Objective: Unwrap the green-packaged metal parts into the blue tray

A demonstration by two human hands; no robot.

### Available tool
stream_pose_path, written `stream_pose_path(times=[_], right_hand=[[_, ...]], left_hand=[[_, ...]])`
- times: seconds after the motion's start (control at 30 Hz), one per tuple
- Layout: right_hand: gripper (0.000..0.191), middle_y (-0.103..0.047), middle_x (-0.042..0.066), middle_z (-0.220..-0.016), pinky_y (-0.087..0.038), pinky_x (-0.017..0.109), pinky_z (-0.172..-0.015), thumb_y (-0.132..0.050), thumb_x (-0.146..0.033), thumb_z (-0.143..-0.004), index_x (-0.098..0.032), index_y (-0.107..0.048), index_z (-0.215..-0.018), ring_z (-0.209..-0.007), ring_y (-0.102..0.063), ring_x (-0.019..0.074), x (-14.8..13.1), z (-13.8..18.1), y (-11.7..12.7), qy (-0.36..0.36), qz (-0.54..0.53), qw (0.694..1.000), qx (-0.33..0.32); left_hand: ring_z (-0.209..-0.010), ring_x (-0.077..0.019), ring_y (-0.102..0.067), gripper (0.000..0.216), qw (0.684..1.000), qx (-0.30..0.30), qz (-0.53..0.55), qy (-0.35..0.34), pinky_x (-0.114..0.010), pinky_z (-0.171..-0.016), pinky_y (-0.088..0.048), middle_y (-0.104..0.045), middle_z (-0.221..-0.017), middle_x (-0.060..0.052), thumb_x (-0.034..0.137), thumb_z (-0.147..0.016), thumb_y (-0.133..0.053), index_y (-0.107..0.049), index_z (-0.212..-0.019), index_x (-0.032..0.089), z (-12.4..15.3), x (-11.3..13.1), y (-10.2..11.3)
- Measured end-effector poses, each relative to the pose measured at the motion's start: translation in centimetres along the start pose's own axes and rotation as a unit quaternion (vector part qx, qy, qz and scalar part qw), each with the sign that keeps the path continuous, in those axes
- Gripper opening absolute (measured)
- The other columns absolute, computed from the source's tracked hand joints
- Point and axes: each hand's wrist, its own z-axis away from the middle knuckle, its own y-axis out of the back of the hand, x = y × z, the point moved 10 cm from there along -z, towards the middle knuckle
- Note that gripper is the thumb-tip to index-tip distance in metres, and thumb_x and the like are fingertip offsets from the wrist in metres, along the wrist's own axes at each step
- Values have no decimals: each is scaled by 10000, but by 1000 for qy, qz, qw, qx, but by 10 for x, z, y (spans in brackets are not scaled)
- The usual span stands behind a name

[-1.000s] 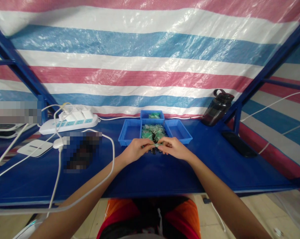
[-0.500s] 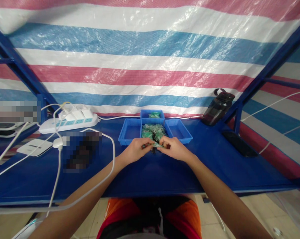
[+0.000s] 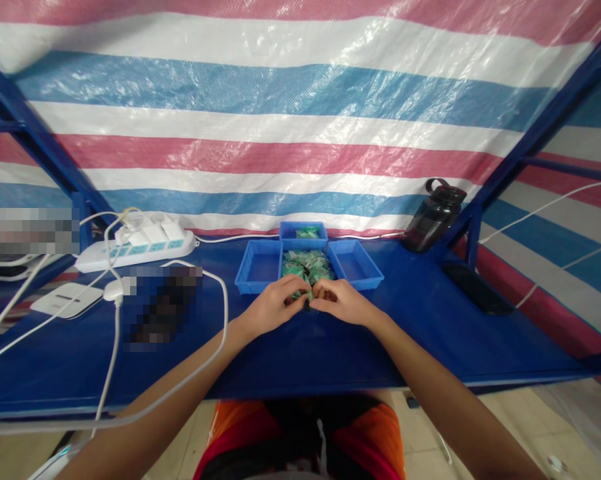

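Note:
My left hand (image 3: 276,305) and my right hand (image 3: 344,303) meet at the front edge of a blue tray heaped with small clear-and-green packets (image 3: 305,258). Thumb and fingers of each hand are pinched together. Between the fingertips a sliver of a small green packet (image 3: 309,294) shows; the rest of it is hidden by the fingers. A dark spot just below the fingertips is too small to make out.
Blue trays stand to the left (image 3: 260,262) and right (image 3: 354,260); a smaller tray (image 3: 303,227) behind holds green packets. A power strip (image 3: 135,252) with white cables lies left. A dark bottle (image 3: 434,217) and black phone-like slab (image 3: 477,288) are right.
My fingertips have drawn closer together, and the packet that showed stretched between them is now mostly covered. The trays have not moved on the table.

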Motion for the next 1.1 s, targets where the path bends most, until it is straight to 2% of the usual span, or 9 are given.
stream_pose_path(times=[0.2, 0.4, 0.47, 0.53, 0.67, 0.8, 0.9, 1.0, 1.1], right_hand=[[296, -638, 24, -746, -417, 215, -554, -532, -439, -872, -150, -584, -834, -621, -564, 117, 9, 0, -9, -34, -108, 993, -18], [185, -599, -3, -659, -400, 201, -478, -535, -326, -853, -156, -560, -782, -534, -532, 105, 21, -1, -11, -68, -107, 992, -26], [172, -588, -8, -647, -393, 202, -480, -533, -302, -846, -161, -543, -748, -523, -521, 101, 22, -2, -6, -67, -102, 992, -13], [168, -582, -8, -649, -389, 207, -488, -530, -295, -846, -164, -540, -741, -525, -514, 101, 22, -2, 0, -65, -105, 992, 4], [161, -555, -13, -642, -378, 212, -483, -525, -311, -852, -167, -556, -788, -524, -501, 104, 21, -1, 10, -64, -126, 990, 28], [238, -532, -20, -639, -376, 213, -490, -530, -393, -863, -165, -566, -807, -539, -496, 105, 13, -1, 13, -48, -136, 989, 34], [328, -559, -13, -629, -390, 216, -497, -525, -461, -864, -159, -562, -744, -538, -510, 106, 14, -1, 13, -56, -125, 990, 32], [383, -606, 12, -622, -397, 207, -475, -517, -483, -866, -146, -581, -696, -532, -538, 110, 21, 0, 6, -79, -100, 992, -7], [383, -639, 32, -633, -419, 203, -466, -528, -473, -862, -137, -623, -705, -548, -575, 123, 28, 3, -6, -98, -83, 989, -80]], left_hand=[[-902, -155, -609, 265, 1000, 5, -11, 4, -260, -754, -527, -604, -1078, -84, 230, -907, -490, -538, -1165, 194, 3, -6, -6], [-955, -180, -594, 203, 999, 40, -22, -9, -302, -809, -521, -598, -1049, -85, 253, -881, -549, -577, -1069, 181, 1, -9, 1], [-864, -156, -601, 226, 998, 55, -14, 31, -277, -742, -531, -586, -1023, -71, 285, -868, -571, -569, -1068, 181, -1, -18, 5], [-736, -126, -597, 286, 993, 71, 18, 95, -233, -609, -526, -579, -968, -48, 339, -847, -595, -549, -1081, 181, 0, -31, 9], [-536, -91, -559, 350, 964, 63, 169, 197, -167, -373, -425, -572, -828, -6, 417, -841, -578, -515, -1081, 170, 3, -50, 3], [-469, -69, -515, 270, 954, 14, 212, 209, -148, -375, -406, -556, -648, 20, 407, -861, -545, -563, -889, 139, 2, -47, -7], [-461, -63, -499, 256, 957, 12, 203, 208, -141, -380, -387, -538, -612, 30, 395, -864, -542, -562, -850, 140, 1, -46, -7], [-483, -74, -519, 267, 951, 22, 219, 215, -145, -381, -385, -542, -658, 39, 377, -828, -591, -524, -967, 160, 2, -50, -7], [-497, -83, -528, 447, 950, -16, 222, 221, -149, -398, -390, -561, -684, 49, 336, -795, -631, -432, -1170, 194, 4, -52, -13]])
